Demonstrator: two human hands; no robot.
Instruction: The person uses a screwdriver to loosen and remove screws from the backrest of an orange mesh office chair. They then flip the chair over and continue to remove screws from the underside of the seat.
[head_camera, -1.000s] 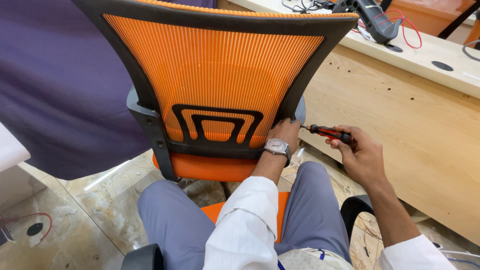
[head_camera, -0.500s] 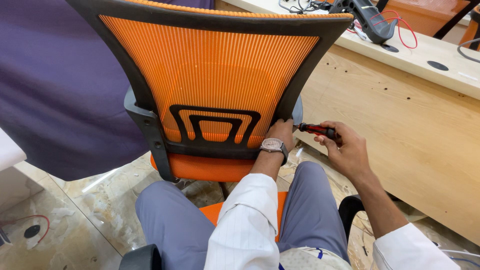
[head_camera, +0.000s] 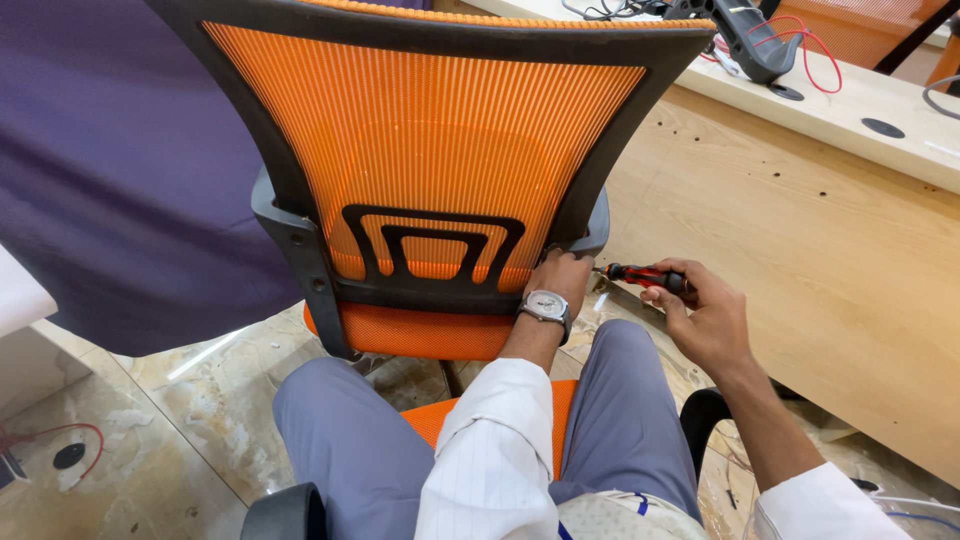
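- We face the back of an orange mesh chair (head_camera: 430, 140). Its black frame (head_camera: 300, 250) looks stiff, the mesh springy, so we judge the frame the place to grip.
- Our left hand (head_camera: 560, 280), wristwatch (head_camera: 545, 305) on, is clenched on the frame's lower right corner.
- Our right hand (head_camera: 705, 320) grasps a red-and-black screwdriver (head_camera: 640, 275), fingers closed round the handle and the tip aimed at that corner. It looks light and rigid.
- A wooden desk panel (head_camera: 820, 260) stands to the right.
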